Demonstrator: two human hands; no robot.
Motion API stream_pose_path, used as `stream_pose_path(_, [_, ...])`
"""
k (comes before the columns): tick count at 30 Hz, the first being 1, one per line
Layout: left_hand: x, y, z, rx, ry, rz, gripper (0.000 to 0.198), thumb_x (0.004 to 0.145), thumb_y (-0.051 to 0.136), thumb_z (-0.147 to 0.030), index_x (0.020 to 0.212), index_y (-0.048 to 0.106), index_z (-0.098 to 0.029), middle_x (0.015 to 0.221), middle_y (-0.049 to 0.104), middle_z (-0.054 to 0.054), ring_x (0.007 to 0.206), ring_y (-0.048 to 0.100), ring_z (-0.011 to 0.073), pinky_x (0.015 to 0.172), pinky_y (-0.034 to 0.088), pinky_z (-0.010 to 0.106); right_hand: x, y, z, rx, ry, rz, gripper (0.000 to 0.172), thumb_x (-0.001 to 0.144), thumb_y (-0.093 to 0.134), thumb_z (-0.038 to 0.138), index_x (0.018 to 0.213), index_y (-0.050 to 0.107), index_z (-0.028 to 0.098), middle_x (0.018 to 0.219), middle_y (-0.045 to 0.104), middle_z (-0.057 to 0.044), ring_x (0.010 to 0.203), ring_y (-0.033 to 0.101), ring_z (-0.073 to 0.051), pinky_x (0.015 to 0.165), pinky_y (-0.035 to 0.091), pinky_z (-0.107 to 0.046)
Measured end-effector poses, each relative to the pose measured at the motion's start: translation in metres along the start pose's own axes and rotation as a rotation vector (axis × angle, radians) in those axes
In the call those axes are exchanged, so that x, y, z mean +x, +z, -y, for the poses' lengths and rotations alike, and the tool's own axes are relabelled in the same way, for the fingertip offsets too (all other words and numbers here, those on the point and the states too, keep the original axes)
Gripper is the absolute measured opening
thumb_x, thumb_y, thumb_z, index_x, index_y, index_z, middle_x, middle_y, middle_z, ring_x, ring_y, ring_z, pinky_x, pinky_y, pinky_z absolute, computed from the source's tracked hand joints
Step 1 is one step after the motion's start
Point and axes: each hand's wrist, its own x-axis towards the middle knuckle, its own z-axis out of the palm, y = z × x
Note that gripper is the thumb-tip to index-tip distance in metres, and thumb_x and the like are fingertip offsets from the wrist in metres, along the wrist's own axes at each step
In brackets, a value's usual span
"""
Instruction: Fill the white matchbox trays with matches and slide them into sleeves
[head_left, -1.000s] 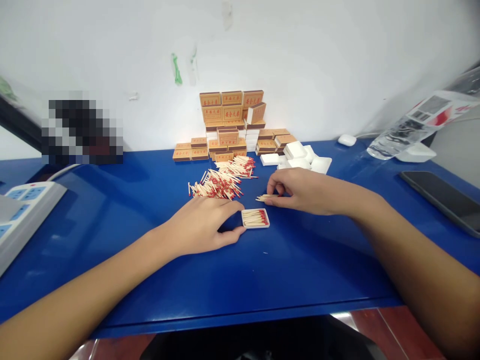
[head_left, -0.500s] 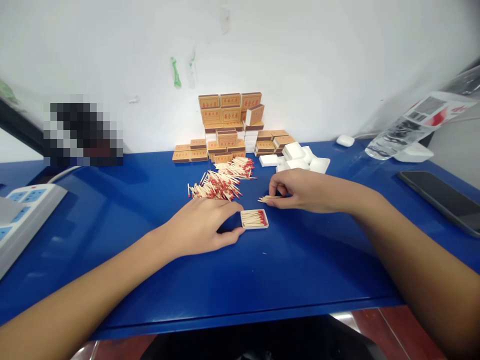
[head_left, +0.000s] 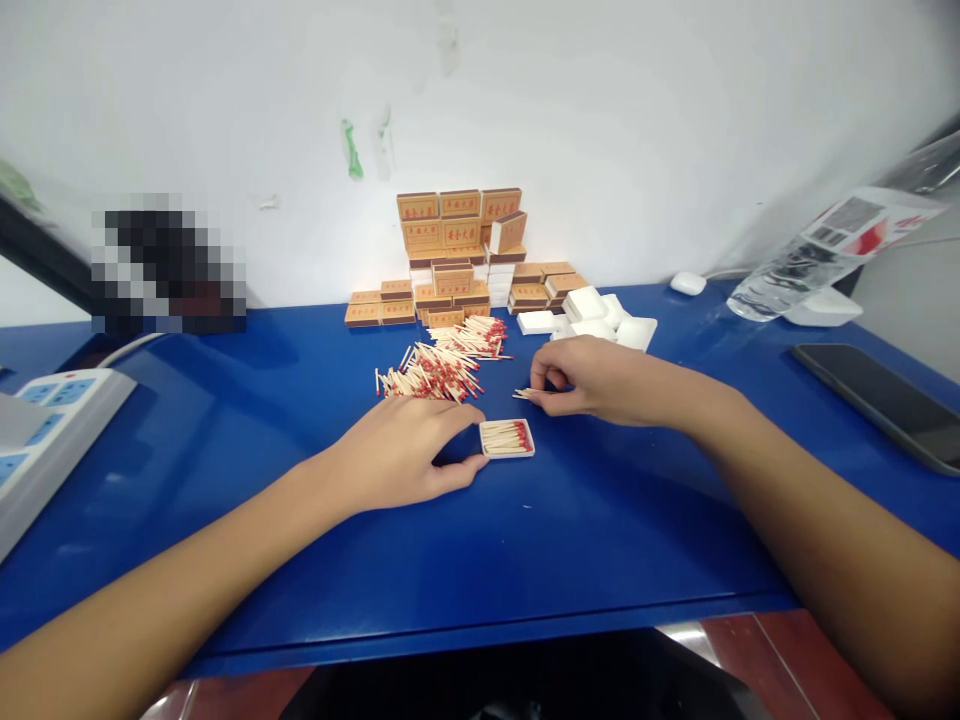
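My left hand point(head_left: 409, 452) steadies a small white matchbox tray point(head_left: 508, 457), its thumb and forefinger at the tray's left corners. Red-tipped matches point(head_left: 502, 438) lie side by side in the tray, heads to the right. Just behind and right of it, my right hand point(head_left: 589, 376) is closed in a pinch on a few matches point(head_left: 521, 393); their pale ends stick out to the left, and the fingers hide the rest. A loose heap of matches point(head_left: 439, 370) spreads on the blue table beyond my left hand.
Stacked brown matchboxes point(head_left: 461, 235) stand against the wall. White trays point(head_left: 589, 305) are heaped behind my right hand. Farther right are a phone point(head_left: 885, 405), a plastic bottle point(head_left: 787, 265) and a white earbud case point(head_left: 688, 284). A power strip point(head_left: 64, 420) lies at the left.
My right hand has shifted slightly left with its matches, and less of them shows past the fingertips. My left hand stays at the tray.
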Motion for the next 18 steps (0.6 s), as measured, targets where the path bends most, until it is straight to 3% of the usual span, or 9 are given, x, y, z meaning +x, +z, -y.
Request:
stream_pose_path(5, [0.001,-0.001,-0.001,0.0,0.018,-0.011,0.032,0.095,0.063,-0.038,0.12,0.07,-0.018,0.074,0.068,0.0,0.061,0.063,0.0149,0.058,0.043,0.027,0.0,0.0,0.004,-0.015,-0.035,-0.034,0.029,0.09,0.065,0.049,0.083,0.064,0.021,0.071,0.059,0.001,0.061,0.045,-0.014,0.058,0.029,-0.031])
stream_pose_path(9, [0.001,0.0,-0.001,-0.006,0.003,-0.017,0.033,0.095,0.063,-0.039,0.12,0.07,-0.018,0.075,0.068,0.0,0.062,0.063,0.0153,0.058,0.044,0.027,-0.006,-0.005,0.021,0.016,-0.114,-0.072,0.026,0.092,0.064,0.046,0.083,0.064,0.021,0.076,0.061,-0.001,0.065,0.048,-0.015,0.061,0.03,-0.03])
stream_pose_path(15, [0.002,0.002,0.0,-0.007,0.01,-0.006,0.03,0.095,0.061,-0.038,0.114,0.071,-0.018,0.073,0.067,0.0,0.061,0.062,0.0148,0.056,0.042,0.026,-0.015,0.001,0.049,0.045,-0.212,0.027,0.009,0.086,0.069,0.027,0.086,0.061,0.021,0.087,0.065,-0.001,0.07,0.053,-0.015,0.063,0.033,-0.029])
stream_pose_path(18, [0.003,0.001,-0.001,-0.015,0.002,0.001,0.03,0.094,0.063,-0.037,0.115,0.071,-0.017,0.073,0.067,0.0,0.06,0.061,0.0147,0.056,0.041,0.026,-0.016,0.006,0.051,0.026,-0.235,0.025,0.01,0.09,0.067,0.028,0.087,0.061,0.021,0.089,0.065,-0.001,0.072,0.055,-0.015,0.064,0.034,-0.028])
